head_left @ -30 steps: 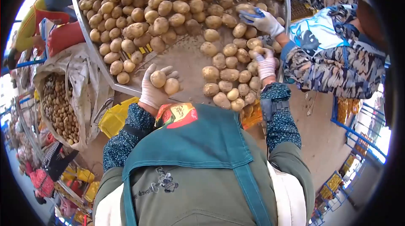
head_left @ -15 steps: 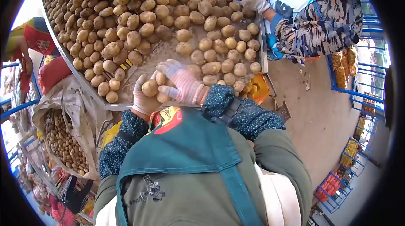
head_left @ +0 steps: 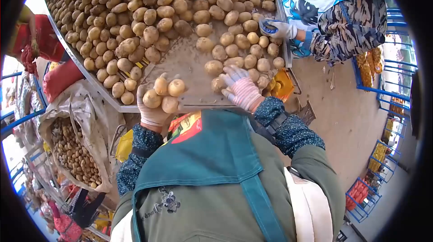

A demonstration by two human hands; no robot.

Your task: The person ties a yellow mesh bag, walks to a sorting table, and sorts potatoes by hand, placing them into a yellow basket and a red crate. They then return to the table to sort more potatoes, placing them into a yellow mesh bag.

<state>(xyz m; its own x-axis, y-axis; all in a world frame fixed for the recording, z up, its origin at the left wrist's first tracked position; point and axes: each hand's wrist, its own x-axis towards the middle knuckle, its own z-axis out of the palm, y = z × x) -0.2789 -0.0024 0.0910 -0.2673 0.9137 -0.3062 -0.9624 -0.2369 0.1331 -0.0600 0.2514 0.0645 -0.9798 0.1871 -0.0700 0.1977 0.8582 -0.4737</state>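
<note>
Several potatoes rest in my left hand, which is gloved and cupped, palm up, at the front edge of the metal table. To the right, my right hand, in a white and pink-striped glove, reaches over the table with fingers spread, touching or just beside a potato. Whether it grips that potato is not clear; its fingers look apart. A large heap of potatoes covers the left and back of the table, and a smaller group lies at the right.
A co-worker's gloved hand is over the right edge of the table. Below that edge sits an orange container with potatoes. An open sack of small potatoes stands at left, near a red sack. Blue racks stand at right.
My right hand has moved away from my left hand, rightward to the table potatoes. My left hand has opened out under its potatoes. The co-worker's hand has come down along the right edge.
</note>
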